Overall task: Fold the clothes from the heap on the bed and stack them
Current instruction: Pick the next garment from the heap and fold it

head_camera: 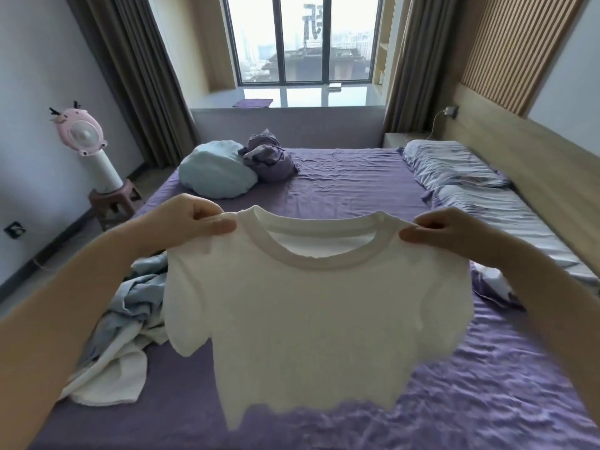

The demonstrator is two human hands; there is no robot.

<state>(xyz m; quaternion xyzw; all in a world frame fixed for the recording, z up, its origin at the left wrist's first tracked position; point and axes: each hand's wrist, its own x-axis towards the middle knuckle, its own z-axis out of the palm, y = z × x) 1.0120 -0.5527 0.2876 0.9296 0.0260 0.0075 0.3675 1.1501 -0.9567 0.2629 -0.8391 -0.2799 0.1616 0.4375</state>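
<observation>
A white T-shirt (311,319) hangs spread out in the air above the purple bed (454,384), its neckline facing me. My left hand (191,219) pinches its left shoulder and my right hand (444,230) pinches its right shoulder. The hem dangles just over the sheet. A heap of clothes (120,329), pale blue and white, lies crumpled on the bed at the lower left, partly hidden behind the shirt and my left arm.
A light blue cushion (216,170) and a bundled purple cloth (269,157) lie at the far end of the bed. Striped pillows (480,190) line the right side by the wooden headboard. A pink fan (86,134) stands on a stool left of the bed.
</observation>
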